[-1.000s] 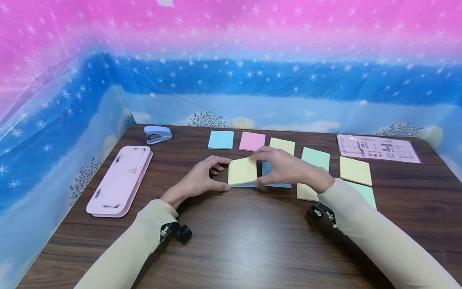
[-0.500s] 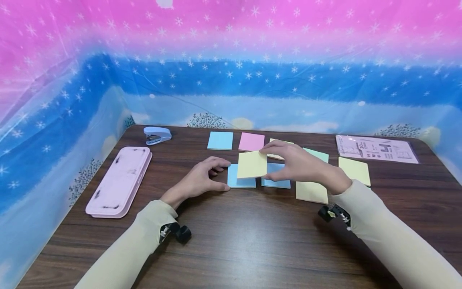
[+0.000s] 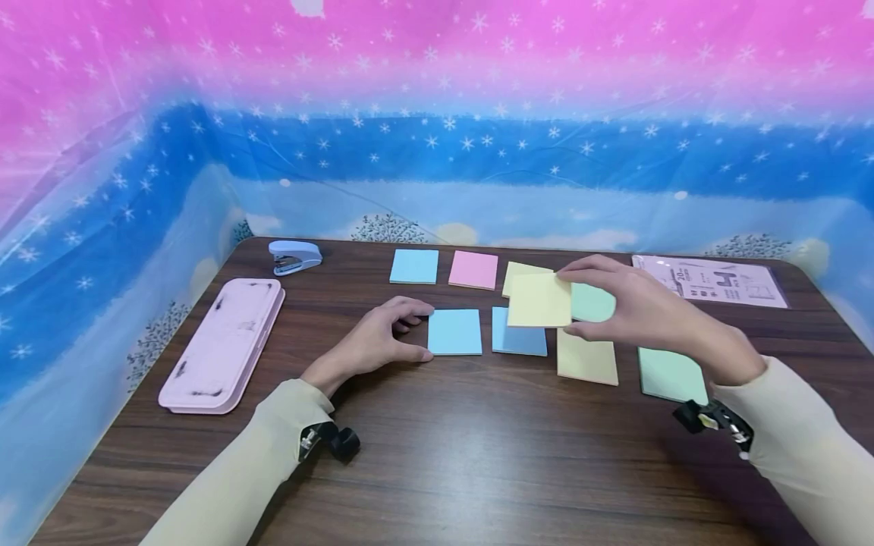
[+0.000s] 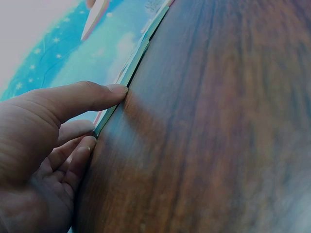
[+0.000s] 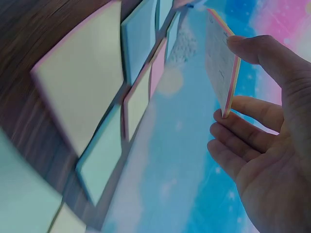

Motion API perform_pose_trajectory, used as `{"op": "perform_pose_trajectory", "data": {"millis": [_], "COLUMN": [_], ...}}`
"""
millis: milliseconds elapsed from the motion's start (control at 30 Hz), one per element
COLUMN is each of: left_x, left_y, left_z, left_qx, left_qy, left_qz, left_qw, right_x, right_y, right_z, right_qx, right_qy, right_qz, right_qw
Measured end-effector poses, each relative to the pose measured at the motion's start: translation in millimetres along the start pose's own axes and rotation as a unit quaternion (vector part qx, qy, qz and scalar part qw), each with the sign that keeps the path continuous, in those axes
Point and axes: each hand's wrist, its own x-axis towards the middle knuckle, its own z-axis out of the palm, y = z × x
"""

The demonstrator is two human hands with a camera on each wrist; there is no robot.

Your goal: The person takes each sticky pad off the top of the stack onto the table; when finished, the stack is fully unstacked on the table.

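Note:
My right hand [image 3: 635, 303] holds a yellow sticky note pad [image 3: 539, 300] above the table, thumb on one edge and fingers on the opposite one. In the right wrist view this raised pad [image 5: 221, 63] shows a whitish underside and layered pink and yellow edges. My left hand [image 3: 372, 334] rests on the table, thumb and a finger at the left corners of a light blue sticky note pad [image 3: 454, 332]. Another blue pad [image 3: 515, 341] lies just right of it, partly overlapped by the raised yellow one. Beside that lies a second yellow pad [image 3: 587, 360].
A blue pad [image 3: 413, 266] and a pink pad [image 3: 473, 270] lie in the back row. Two green pads, one by the right wrist [image 3: 672, 375], lie at right. A pink case [image 3: 221, 345] and a stapler [image 3: 295, 256] stand left; a printed packet [image 3: 737, 282] lies back right.
My right hand has lifted the yellow pad off the light blue one and carried it to the right. The left hand has stayed at the blue pad.

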Motion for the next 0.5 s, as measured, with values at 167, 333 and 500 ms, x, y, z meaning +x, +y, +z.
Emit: {"op": "perform_pose_trajectory", "data": {"millis": [167, 333, 500], "left_x": [0.0, -0.5, -0.6], "left_y": [0.4, 0.4, 1.0], "left_z": [-0.1, 0.1, 0.1], "left_qx": [0.002, 0.006, 0.003], "left_qy": [0.001, 0.002, 0.001], "left_qz": [-0.003, -0.003, -0.003], "left_qw": [1.0000, 1.0000, 1.0000], "right_x": [-21.9, -47.0, -71.7], "right_y": [12, 27, 47], "right_z": [-16, -27, -32], "right_qx": [-0.023, -0.043, -0.069], "right_qy": [0.002, 0.006, 0.020], "right_qz": [0.020, 0.053, 0.062], "right_qw": [0.9995, 0.9976, 0.9955]}}
